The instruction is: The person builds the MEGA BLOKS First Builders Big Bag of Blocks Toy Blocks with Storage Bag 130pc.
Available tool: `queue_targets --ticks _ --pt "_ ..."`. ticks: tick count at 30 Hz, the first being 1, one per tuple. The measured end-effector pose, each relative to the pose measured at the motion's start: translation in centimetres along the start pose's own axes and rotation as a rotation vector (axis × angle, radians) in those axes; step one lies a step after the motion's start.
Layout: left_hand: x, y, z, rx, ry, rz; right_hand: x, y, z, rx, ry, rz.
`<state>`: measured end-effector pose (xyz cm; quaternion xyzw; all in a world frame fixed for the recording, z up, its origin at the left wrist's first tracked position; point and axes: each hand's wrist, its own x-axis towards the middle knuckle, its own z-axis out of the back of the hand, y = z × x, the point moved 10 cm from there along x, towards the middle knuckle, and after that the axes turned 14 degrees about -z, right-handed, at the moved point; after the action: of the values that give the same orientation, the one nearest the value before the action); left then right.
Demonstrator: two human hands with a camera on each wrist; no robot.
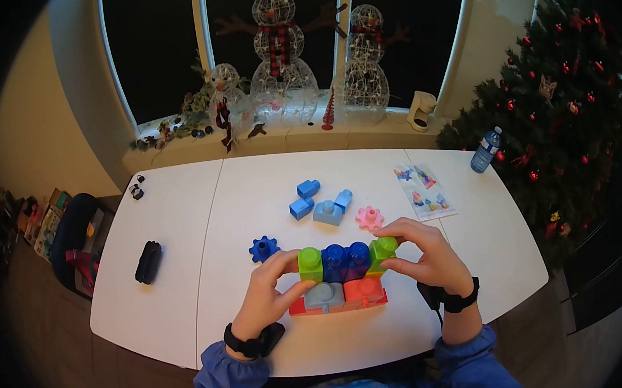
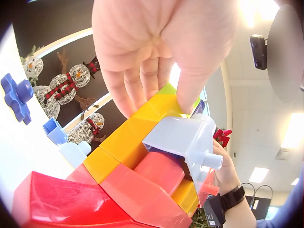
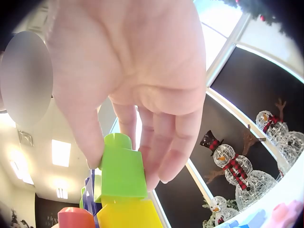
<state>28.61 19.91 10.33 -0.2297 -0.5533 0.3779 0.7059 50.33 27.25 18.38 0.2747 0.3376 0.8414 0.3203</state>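
Note:
A block structure stands near the table's front edge: red blocks [image 1: 297, 307] at the base, a grey block [image 1: 323, 295] and a coral block [image 1: 363, 290] above, dark blue blocks [image 1: 335, 263] between two green ones on top. The left hand [image 1: 262, 298] pinches the left green block [image 1: 310, 264] between thumb and fingers. Around the right green block [image 3: 124, 173] curl the thumb and fingers of the right hand [image 3: 137, 80], over a yellow block [image 3: 130, 213]. Yellow and orange blocks [image 2: 124, 142] show under the left hand [image 2: 156, 52] in the left wrist view.
Behind the structure lie light blue blocks [image 1: 327, 213], a pink gear [image 1: 370, 218] and a dark blue gear [image 1: 263, 248]. A picture sheet [image 1: 426, 192] and a water bottle [image 1: 486, 150] are at the back right. On the left sits a black case [image 1: 148, 262].

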Motion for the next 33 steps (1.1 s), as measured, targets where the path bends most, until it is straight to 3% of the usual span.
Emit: queue_targets --ticks 8,17,33 --pt "0.1 0.0 0.3 0.063 -0.033 -0.055 -1.0 0.1 -1.5 -0.001 -0.092 0.039" --pt "0.3 -0.5 0.2 0.045 -0.001 -0.002 -2.3 -2.7 -2.4 0.134 -0.102 -0.158" --pt "0.7 -1.0 0.4 0.089 -0.010 0.005 -1.9 -2.3 -2.8 0.105 -0.142 -0.073"
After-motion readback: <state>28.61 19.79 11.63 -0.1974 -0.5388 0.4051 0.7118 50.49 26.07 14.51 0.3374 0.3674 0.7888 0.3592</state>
